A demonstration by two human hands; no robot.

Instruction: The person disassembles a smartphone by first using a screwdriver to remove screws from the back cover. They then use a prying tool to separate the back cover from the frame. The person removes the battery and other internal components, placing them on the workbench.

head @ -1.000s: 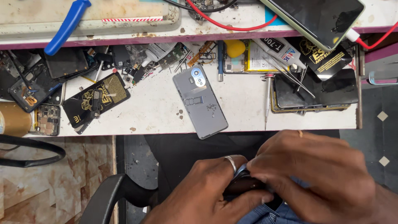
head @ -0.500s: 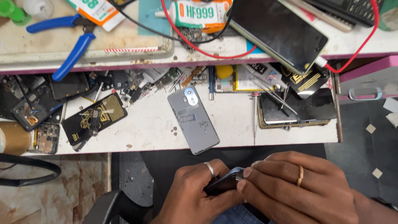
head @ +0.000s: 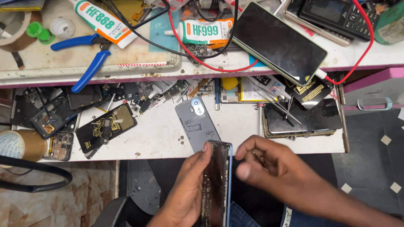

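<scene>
Phone frame (blue-edged, held upright on edge) is clamped in the left hand below the tabletop's front edge; right hand just beside it, fingers loosely curled, empty.

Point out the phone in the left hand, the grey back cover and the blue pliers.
Phone [head: 216, 180]: head view, its upturned face.
Back cover [head: 197, 124]: head view, middle of panel.
Pliers [head: 89, 70]: head view, lower handle.

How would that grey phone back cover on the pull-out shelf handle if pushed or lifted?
The grey back cover looks thin and flat, so probably light and slightly flexible. It lies flat on the white shelf, so it would likely slide, not roll.
</scene>
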